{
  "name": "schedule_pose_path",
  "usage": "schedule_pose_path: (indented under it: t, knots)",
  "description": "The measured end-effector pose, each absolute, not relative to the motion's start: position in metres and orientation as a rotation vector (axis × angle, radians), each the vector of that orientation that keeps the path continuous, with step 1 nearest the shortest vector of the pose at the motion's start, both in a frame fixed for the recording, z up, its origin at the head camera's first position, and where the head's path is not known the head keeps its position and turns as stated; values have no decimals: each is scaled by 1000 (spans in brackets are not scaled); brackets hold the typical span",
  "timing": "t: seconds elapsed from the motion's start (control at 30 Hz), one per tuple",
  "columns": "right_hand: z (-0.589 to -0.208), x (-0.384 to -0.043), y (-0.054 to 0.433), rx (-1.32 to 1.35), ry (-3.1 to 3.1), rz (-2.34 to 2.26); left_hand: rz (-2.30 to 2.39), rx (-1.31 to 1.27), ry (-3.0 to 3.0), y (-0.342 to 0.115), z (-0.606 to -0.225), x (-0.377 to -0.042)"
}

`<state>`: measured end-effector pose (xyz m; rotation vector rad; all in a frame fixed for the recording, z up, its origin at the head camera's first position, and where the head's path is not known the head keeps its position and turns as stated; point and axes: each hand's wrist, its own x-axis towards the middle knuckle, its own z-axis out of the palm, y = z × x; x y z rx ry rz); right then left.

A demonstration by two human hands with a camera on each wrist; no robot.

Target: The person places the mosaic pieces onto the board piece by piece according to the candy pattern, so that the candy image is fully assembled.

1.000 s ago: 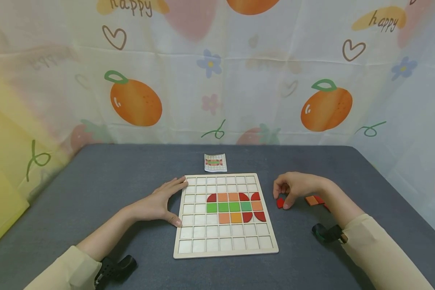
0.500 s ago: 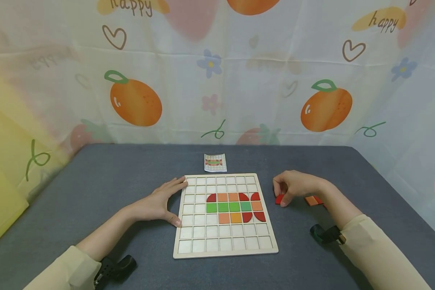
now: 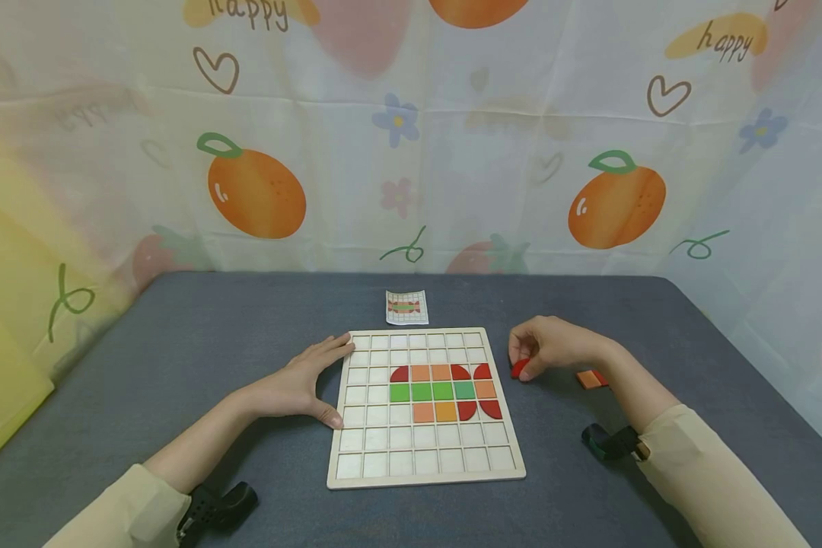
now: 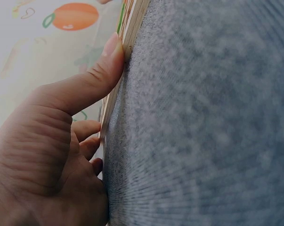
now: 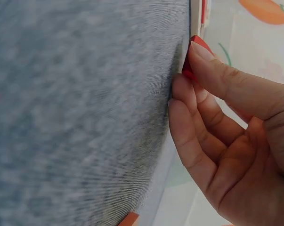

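Note:
A pale wooden grid board (image 3: 426, 482) lies on the table, with red quarter-round, orange, pink and green tiles set in its middle and right cells. My left hand (image 3: 300, 384) is spread along the board's left side, thumb and fingertips resting at its edge; the left wrist view shows the thumb (image 4: 112, 52) on that edge. Just off the board's right side, my right hand (image 3: 551, 346) pinches a red tile (image 3: 519, 368) between thumb and fingers. In the right wrist view this red tile (image 5: 198, 42) is partly hidden by the thumb, low over the table.
Behind the board lies a small pattern card (image 3: 407, 307) with a candy-like picture on a grid. Orange and red loose tiles (image 3: 591, 379) lie by the right forearm, partly covered by it. A printed curtain (image 3: 479, 175) hangs behind the table.
My right hand has lifted the red tile from the table and moved slightly left toward the board and away from me. The left hand and the board stay put.

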<state>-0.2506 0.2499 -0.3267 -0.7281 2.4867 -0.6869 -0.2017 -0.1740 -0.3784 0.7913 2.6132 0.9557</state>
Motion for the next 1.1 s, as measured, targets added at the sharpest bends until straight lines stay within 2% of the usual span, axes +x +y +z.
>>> schedule_pose_path:
  t: [0.37, 1.1]
  knots:
    - [-321, -250, 234, -731, 2555, -745, 949, 780, 2616, -174, -377, -201]
    - [-311, -231, 160, -1011, 2431, -868, 959, 787, 2608, -174, -377, -201]
